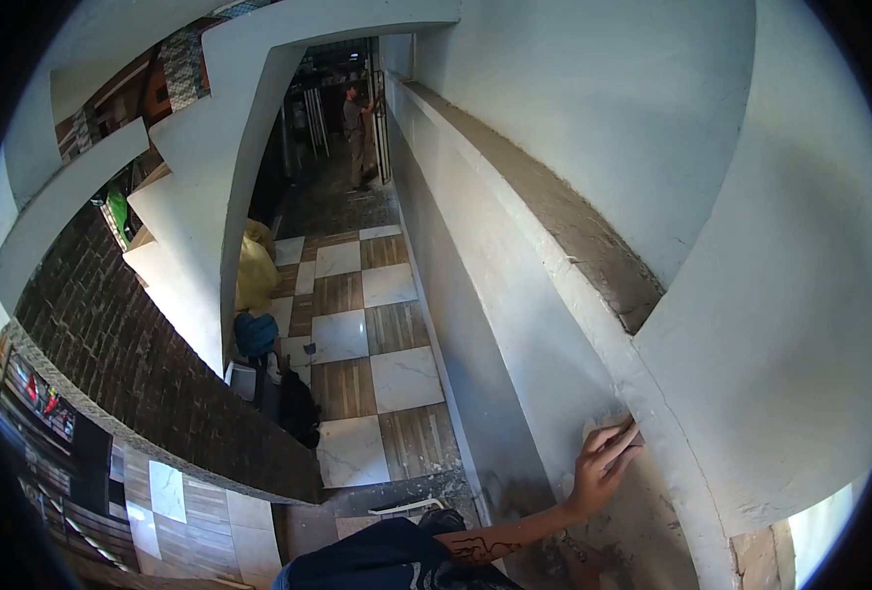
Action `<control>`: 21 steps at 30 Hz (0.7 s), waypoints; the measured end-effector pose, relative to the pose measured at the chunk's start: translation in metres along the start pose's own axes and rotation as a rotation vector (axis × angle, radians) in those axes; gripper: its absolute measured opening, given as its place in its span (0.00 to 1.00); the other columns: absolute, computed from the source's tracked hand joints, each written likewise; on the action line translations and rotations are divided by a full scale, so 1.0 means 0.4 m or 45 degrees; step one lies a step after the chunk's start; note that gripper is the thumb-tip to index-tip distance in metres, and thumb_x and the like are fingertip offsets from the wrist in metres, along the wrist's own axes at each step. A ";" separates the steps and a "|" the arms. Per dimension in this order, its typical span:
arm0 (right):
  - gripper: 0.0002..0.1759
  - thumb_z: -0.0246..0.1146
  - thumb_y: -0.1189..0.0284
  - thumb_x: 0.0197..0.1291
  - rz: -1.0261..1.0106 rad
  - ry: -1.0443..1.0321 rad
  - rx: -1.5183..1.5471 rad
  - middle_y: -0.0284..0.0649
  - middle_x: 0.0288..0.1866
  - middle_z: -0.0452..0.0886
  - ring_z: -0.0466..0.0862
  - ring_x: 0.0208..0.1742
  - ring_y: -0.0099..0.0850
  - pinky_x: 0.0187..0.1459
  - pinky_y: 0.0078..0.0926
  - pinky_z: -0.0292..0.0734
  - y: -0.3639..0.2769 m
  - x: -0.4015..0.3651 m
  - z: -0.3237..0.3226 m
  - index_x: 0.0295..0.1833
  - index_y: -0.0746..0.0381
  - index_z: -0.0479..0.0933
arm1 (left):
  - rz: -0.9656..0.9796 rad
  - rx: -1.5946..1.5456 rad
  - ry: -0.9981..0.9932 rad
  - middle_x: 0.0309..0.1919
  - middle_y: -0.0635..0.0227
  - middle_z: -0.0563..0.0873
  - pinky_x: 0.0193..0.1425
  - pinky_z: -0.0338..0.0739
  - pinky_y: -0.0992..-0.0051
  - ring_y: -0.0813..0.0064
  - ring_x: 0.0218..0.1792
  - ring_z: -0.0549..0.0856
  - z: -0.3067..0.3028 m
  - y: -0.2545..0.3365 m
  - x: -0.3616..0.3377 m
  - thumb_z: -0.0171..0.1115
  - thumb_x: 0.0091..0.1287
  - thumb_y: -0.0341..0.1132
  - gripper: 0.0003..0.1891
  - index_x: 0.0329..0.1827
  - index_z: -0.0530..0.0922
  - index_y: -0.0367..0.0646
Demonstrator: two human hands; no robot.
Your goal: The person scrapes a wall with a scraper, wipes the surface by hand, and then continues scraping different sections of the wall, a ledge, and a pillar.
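Note:
My right hand [603,470] reaches out to the painted wall at the lower right, below a long ledge. Its fingers are bent and pressed together against the wall edge [621,393]. A small dark bit shows at the fingertips, too little to name. Around the hand the wall surface [642,501] is patchy and stained. A tattooed forearm [490,541] leads back to my dark blue shirt [387,559]. My left hand is not in view.
A recessed ledge [554,197] runs along the right wall. Below lies a checkered tile floor [340,336] with a yellow sack [256,270], a blue bundle [255,334] and a white bucket [241,381] at its left. Another person [357,133] stands at the far end.

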State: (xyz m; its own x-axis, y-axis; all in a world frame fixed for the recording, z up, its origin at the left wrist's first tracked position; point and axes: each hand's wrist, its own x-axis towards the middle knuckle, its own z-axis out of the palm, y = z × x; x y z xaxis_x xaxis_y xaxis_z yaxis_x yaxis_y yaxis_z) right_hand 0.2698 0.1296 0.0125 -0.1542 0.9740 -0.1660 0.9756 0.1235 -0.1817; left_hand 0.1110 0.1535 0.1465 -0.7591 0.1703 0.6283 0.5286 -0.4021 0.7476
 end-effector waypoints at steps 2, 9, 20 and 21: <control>0.22 0.62 0.58 0.57 0.055 0.041 -0.141 0.43 0.46 0.80 0.77 0.48 0.35 0.53 0.38 0.68 0.000 -0.004 0.012 0.50 0.63 0.77 | -0.016 0.046 -0.048 0.48 0.63 0.79 0.47 0.75 0.75 0.68 0.45 0.78 -0.023 -0.021 -0.012 0.64 0.57 0.27 0.22 0.57 0.76 0.46; 0.20 0.61 0.61 0.58 -0.129 -0.935 0.871 0.43 0.45 0.81 0.80 0.45 0.36 0.49 0.34 0.72 -0.041 -0.029 -0.195 0.50 0.65 0.77 | 0.064 -0.032 0.008 0.48 0.62 0.80 0.47 0.76 0.75 0.71 0.44 0.78 0.002 -0.009 0.012 0.65 0.56 0.26 0.22 0.56 0.76 0.46; 0.18 0.61 0.65 0.59 -0.240 -0.225 1.000 0.47 0.44 0.80 0.77 0.43 0.34 0.45 0.30 0.72 -0.044 -0.086 -0.305 0.48 0.68 0.77 | -0.020 -0.025 -0.031 0.42 0.62 0.82 0.44 0.75 0.74 0.71 0.40 0.80 -0.028 -0.010 0.006 0.67 0.54 0.25 0.22 0.54 0.78 0.43; 0.17 0.60 0.65 0.59 -0.275 -0.159 1.042 0.47 0.41 0.80 0.77 0.40 0.34 0.43 0.30 0.72 -0.037 -0.097 -0.337 0.47 0.69 0.78 | -0.148 -0.011 -0.083 0.41 0.61 0.82 0.44 0.75 0.74 0.71 0.40 0.80 -0.041 -0.019 -0.007 0.67 0.53 0.25 0.22 0.54 0.78 0.42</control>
State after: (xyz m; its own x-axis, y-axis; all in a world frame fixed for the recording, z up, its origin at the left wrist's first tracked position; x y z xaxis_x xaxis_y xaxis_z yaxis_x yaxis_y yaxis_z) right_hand 0.2825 0.1158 0.1522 -0.3868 0.9108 -0.1442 0.5099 0.0809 -0.8564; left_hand 0.1027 0.1413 0.1356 -0.7887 0.2740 0.5504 0.4349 -0.3842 0.8144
